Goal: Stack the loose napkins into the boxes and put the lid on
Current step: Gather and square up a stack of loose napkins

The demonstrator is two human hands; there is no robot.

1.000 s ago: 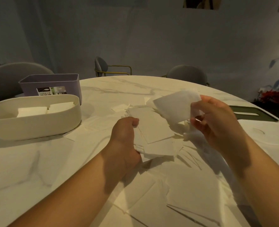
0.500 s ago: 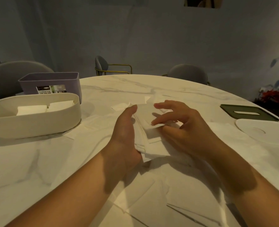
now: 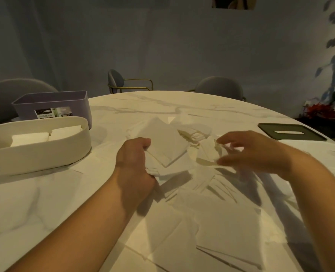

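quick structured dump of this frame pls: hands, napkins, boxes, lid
left hand: grips a stack of napkins above the table
right hand: blurred; fingers at a loose napkin right of the stack; grip unclear
cream oval box: far left, open, two napkin piles inside
purple box: behind the cream one, open, contents hidden
dark lid: far right, lying on the table
loose napkins: scattered over the marble table

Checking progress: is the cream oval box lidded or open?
Open: the cream oval box has no lid on, and white napkin stacks show inside it.
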